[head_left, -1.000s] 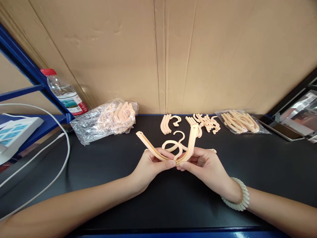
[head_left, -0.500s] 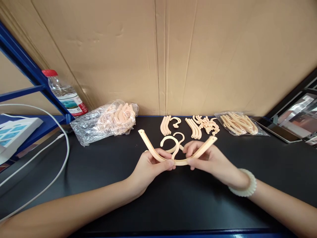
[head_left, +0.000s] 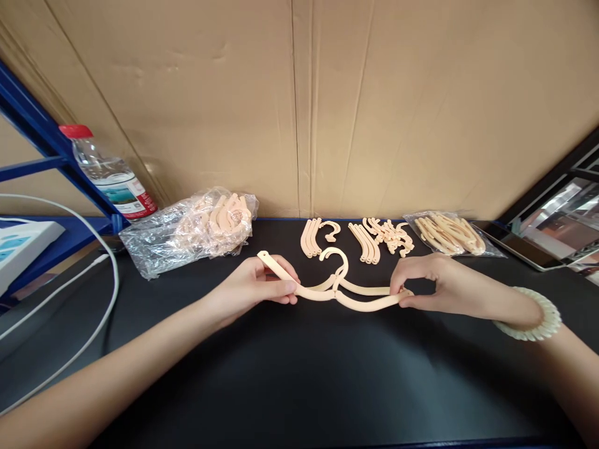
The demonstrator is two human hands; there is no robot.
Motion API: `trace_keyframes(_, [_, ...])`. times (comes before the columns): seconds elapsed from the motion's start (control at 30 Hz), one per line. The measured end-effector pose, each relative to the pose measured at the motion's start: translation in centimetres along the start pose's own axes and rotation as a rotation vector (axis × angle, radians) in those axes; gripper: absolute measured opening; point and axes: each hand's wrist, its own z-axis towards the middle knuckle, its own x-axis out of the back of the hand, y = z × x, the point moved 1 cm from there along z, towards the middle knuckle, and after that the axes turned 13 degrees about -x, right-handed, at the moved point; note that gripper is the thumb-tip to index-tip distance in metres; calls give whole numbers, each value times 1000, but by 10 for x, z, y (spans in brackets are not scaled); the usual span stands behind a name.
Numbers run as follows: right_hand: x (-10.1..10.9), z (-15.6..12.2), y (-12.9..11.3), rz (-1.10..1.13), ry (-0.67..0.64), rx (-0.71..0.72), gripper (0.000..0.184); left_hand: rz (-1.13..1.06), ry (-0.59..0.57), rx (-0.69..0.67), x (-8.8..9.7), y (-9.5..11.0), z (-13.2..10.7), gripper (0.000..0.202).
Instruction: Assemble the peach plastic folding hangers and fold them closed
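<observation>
A beige clothes hanger [head_left: 367, 305] is held just above the black tabletop, its hook upward. My left hand [head_left: 262, 280] pinches its left arm between thumb and fingers, and the arm's holed end sticks up beyond the grip. At the far end of the right arm, my right hand [head_left: 421, 284] is closed with thumb and fingertips. The two arms spread out to either side from the middle joint. Directly behind lies a second beige hanger [head_left: 367, 290], partly covered by the held one; its hook overlaps the front hook, so their outlines are hard to separate.
Curved arm pieces [head_left: 311, 237] lie by a loose hook [head_left: 332, 231]. More arms [head_left: 364, 243] and a small heap of parts [head_left: 390, 234] sit rightward. Bagged parts [head_left: 229, 218], another bag [head_left: 449, 234], a bottle [head_left: 115, 178], a tablet [head_left: 521, 246] and a white cable [head_left: 115, 274] surround them.
My hands have moved apart from the hanger's middle, the right one out to the arm's end. The raised hanger arms have swung down and outward, the right one most.
</observation>
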Motion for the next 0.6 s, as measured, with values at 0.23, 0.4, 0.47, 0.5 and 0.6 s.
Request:
trace_keyframes(0.23, [-1,0,2,-128,-91,-86,6,524,-368,-253,20,5,5,11])
trace_keyframes(0.4, [-1,0,6,-213,-50,-91,8,938,-409,-560,13,1,1,7])
trace_keyframes(0.47, [-1,0,9,-242,-43,-103,10,1085,-421,-639,12,-1,1,7])
trace_keyframes(0.5, [-2,0,10,-256,-35,-113,10,1143,-422,-666,12,-2,1,8])
trace_keyframes(0.6, [-3,1,12,-286,-12,-136,11,1284,-423,-725,12,-5,1,12])
